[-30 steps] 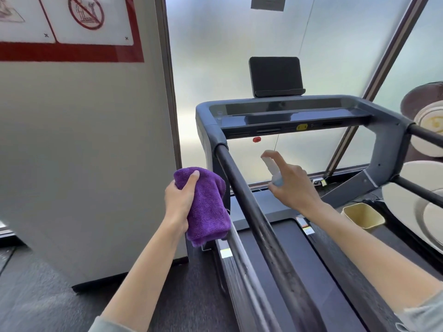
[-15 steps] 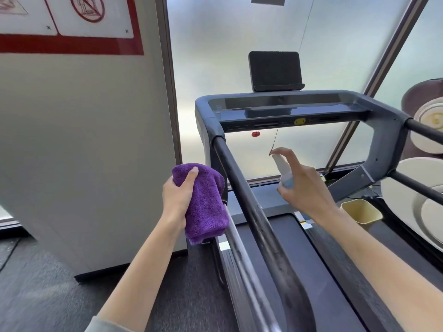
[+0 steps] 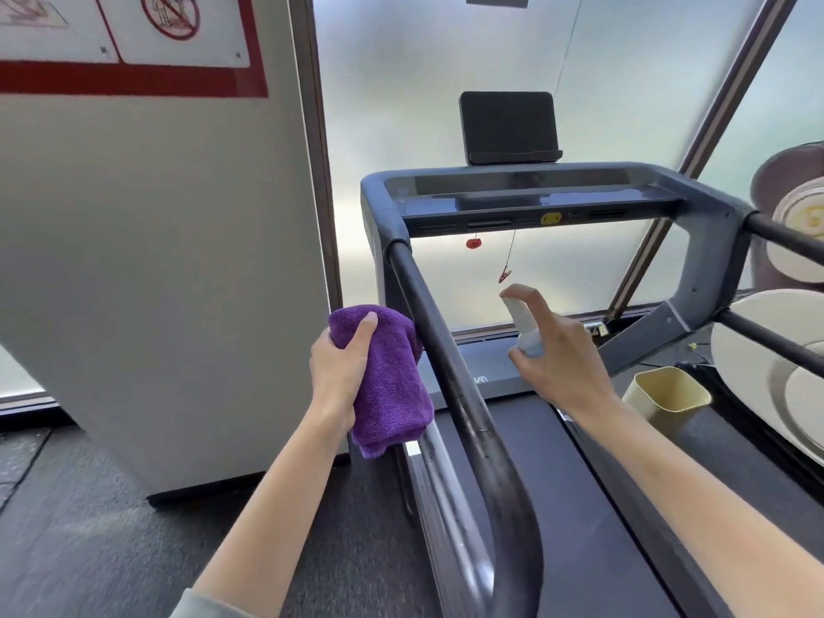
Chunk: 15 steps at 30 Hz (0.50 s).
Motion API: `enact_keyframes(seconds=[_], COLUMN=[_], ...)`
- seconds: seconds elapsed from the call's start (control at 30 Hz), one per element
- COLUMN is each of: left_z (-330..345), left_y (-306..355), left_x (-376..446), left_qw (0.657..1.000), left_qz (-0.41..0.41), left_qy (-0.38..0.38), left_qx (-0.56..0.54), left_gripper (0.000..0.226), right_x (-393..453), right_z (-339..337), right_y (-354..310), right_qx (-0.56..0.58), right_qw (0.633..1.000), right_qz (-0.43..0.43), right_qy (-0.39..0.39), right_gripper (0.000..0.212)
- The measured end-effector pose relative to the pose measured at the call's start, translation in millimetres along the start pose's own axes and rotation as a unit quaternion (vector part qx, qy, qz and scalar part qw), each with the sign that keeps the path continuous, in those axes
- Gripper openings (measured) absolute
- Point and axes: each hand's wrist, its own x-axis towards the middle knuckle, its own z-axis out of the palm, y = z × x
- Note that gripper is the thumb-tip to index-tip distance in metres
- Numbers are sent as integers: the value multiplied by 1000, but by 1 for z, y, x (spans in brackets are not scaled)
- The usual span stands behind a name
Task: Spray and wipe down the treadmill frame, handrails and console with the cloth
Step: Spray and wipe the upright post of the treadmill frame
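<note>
Treadmill handrail awaits wiping — left hand grips folded purple cloth, right hand clasps spray bottle; console seemingly untouched.

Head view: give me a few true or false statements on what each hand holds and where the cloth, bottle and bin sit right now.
1. The left hand holds a purple cloth. True.
2. The cloth is draped over the console. False: it is bunched in the hand, beside the left handrail.
3. The right hand holds a small spray bottle with a finger on top. True.
4. The red safety clip is fastened to the person's sleeve. False: it hangs free below the console.
5. A yellow bin sits to the right of the belt. True.
</note>
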Motion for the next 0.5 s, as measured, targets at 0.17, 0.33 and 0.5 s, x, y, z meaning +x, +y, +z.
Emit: enact_keyframes(seconds=[0.17,0.33,0.5], left_z=[-5,-12,-9], left_y=[-3,-9,-9], left_x=[-16,-33,-47], left_qw=[1000,1000,1000], left_qz=[6,9,10], left_qy=[6,18,21], left_qx=[0,2,6], left_gripper=[26,24,21], right_x=[-11,-38,-54], right_z=[-11,-22,-19], right_y=[-1,4,0], right_qx=[3,57,62], right_qw=[1000,998,997], right_qz=[-3,19,20], right_qy=[-16,-15,-37], right_gripper=[74,76,70])
